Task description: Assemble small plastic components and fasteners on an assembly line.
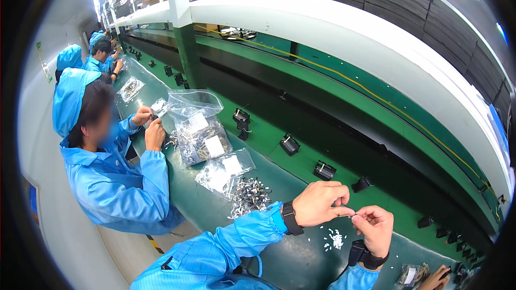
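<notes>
My left hand (318, 204) and my right hand (374, 227) meet over the green bench, with thumbs and fingers pinched together. Between the fingertips is a small piece, too tiny to make out. Just below my hands lies a scatter of tiny white pieces (336, 239). To the left of my left wrist sits a heap of small black, white and brownish parts (250, 195), partly spilling from a clear plastic bag (219, 174). Both of my wrists carry black bands, and my sleeves are blue.
A bulging clear bag of parts (202, 142) stands farther left, beside a co-worker in blue (115, 182). Black block-shaped units (324, 170) line the green strip by the dark conveyor (344, 129). Another person's hand (436, 279) shows at lower right near a small bag (411, 275).
</notes>
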Demonstrator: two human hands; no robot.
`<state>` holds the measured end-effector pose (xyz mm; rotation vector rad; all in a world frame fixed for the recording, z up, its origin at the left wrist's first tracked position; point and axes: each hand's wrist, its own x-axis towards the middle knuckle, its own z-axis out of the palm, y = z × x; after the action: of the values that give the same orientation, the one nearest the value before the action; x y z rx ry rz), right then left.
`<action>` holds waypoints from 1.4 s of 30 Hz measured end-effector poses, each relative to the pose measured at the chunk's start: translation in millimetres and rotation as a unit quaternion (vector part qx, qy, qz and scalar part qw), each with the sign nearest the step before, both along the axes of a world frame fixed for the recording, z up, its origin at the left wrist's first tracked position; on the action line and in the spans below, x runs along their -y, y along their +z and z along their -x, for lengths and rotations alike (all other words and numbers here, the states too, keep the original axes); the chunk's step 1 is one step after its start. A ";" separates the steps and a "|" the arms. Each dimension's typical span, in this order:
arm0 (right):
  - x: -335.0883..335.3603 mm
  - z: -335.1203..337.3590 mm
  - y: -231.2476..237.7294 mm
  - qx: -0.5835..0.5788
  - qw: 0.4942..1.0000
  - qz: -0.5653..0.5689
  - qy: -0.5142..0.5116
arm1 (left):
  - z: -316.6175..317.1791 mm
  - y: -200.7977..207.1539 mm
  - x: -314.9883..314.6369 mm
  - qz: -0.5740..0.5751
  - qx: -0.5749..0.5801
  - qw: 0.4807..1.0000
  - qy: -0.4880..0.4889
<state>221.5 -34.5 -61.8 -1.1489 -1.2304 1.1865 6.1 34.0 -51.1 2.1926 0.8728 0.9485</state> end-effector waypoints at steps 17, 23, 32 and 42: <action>6.4 4.9 15.1 -0.128 0.985 -0.117 -0.024 | 7.3 23.5 16.5 -0.043 0.080 0.995 -0.043; 11.0 8.7 12.1 -0.173 0.975 -0.128 -0.052 | 13.1 40.5 41.5 0.039 0.118 0.982 -0.145; 8.8 5.0 17.5 -0.172 0.976 -0.121 -0.049 | 64.3 73.0 91.3 0.001 0.571 0.724 -0.386; -3.2 9.9 19.7 -0.126 0.983 -0.117 -0.059 | 98.4 104.2 119.8 0.184 0.597 0.710 -0.325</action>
<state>211.7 -31.3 -42.1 -0.8570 -1.0624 1.0331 -92.3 -85.7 53.1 0.9551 -0.3285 1.3257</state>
